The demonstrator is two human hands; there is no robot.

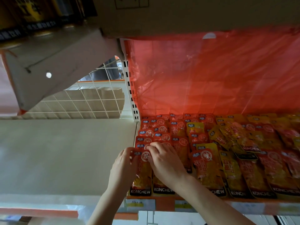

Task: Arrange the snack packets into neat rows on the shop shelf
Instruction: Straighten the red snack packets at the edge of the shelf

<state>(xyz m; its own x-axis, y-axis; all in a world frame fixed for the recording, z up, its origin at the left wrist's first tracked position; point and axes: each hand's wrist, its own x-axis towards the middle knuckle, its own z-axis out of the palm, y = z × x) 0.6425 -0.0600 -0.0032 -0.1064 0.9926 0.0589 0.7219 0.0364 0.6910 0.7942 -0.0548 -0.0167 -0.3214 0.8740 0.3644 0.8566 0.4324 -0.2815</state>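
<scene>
packets (164, 137): red, some yellow | backing sheet (211, 75): translucent red | shelf edge (164, 204): orange

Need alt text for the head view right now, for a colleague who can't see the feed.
Both hands work the shelf's leftmost column: the left hand and right hand pinch a red packet at the front. Red packets sit in rows there, while yellow packets to the right lie jumbled. A red plastic sheet hangs behind.
</scene>
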